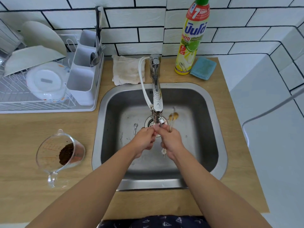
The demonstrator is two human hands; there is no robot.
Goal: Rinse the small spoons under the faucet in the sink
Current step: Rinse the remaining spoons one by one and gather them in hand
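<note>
Both my hands meet under the faucet [157, 102] spout, over the drain of the steel sink [212, 129]. My right hand [171, 140] grips a bundle of small spoons [173, 116]; their gold bowls stick up past the fingers and a flower-shaped handle end [163, 151] hangs below the palm. My left hand [145, 139] has its fingers curled and pinches something at the spout, probably a spoon, hidden by the fingers. One small silver spoon [135, 129] lies on the sink floor left of the drain.
A dish rack [49, 106] with plates and a cutlery holder stands on the counter at left. A measuring jug with brown grounds [65, 152] sits front left. Behind the sink are a stained cloth [126, 69], a dish-soap bottle [191, 38] and a blue sponge [203, 68].
</note>
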